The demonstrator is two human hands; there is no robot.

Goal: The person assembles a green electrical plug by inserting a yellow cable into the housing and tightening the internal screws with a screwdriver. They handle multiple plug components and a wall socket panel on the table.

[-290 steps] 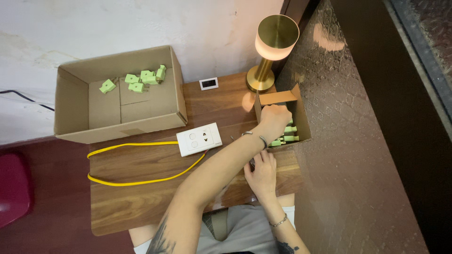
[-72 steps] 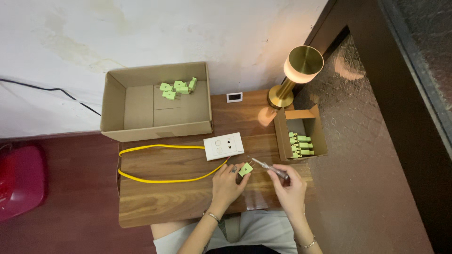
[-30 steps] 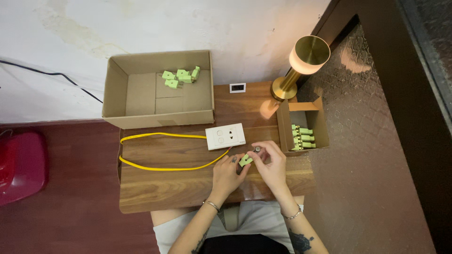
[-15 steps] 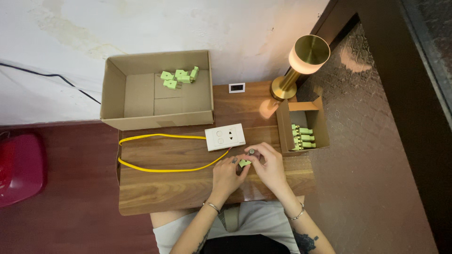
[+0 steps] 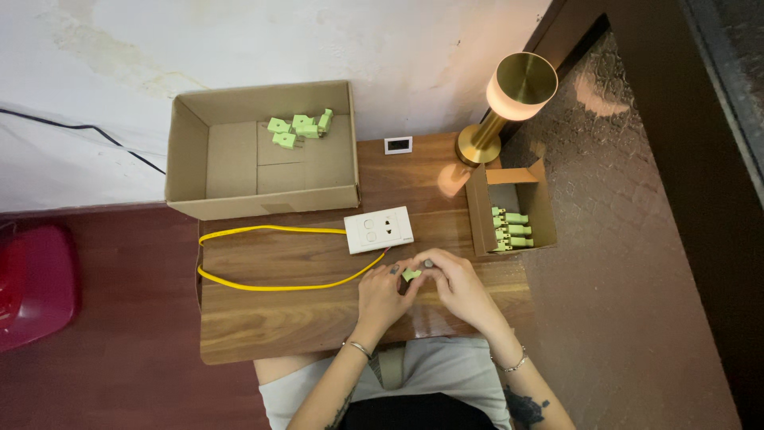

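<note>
Your left hand (image 5: 382,295) and right hand (image 5: 460,288) meet over the near edge of the brown wooden counter (image 5: 263,318), fingers closed together on a small light-green plastic connector (image 5: 411,275); a dark slim tool tip (image 5: 428,263) shows at your right fingers. Just beyond lies the white rectangular socket plate (image 5: 379,229) with a yellow cable loop (image 5: 263,259). The small open cardboard box (image 5: 509,215) of green connectors sits to your right, the large cardboard box (image 5: 263,151) far left, the brass lamp (image 5: 505,103) behind

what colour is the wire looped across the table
Yellow. The wire shows clearly in the head view, looping over the wooden table.
</note>
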